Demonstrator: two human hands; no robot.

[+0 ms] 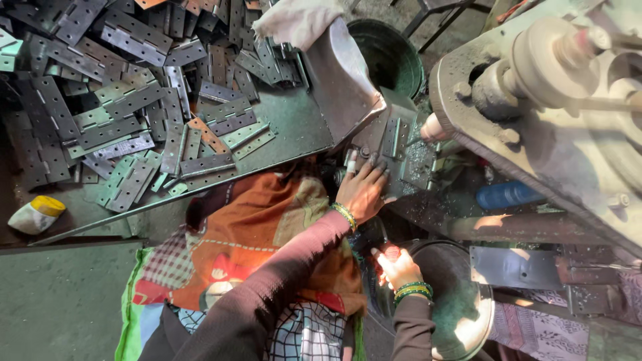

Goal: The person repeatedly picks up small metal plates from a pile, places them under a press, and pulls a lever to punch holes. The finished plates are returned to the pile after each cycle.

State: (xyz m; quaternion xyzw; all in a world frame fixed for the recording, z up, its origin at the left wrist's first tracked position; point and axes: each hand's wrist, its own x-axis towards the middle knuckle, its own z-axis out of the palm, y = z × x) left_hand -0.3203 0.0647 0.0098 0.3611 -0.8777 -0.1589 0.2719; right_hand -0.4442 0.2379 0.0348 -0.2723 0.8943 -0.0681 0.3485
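Observation:
My left hand [364, 189] reaches forward and rests its fingers on a grey metal hinge plate [396, 138] that lies on the bed of a press machine [535, 107]. A white bandage wraps one finger. My right hand [396, 265] is lower, by the rim of a dark round metal bowl [461, 294]; its fingers are curled, and I cannot tell whether it holds anything. Both wrists wear green and gold bangles. A large heap of flat grey hinge plates [127, 100] covers the metal table at the upper left.
A slanted metal chute [338, 73] with a white cloth [294, 20] on top stands between the heap and the machine. A green tub [388, 53] sits behind. A blue bottle [505, 195] lies under the machine. A white pouch with yellow cap [37, 214] lies at left. Patterned cloth [254, 234] covers my lap.

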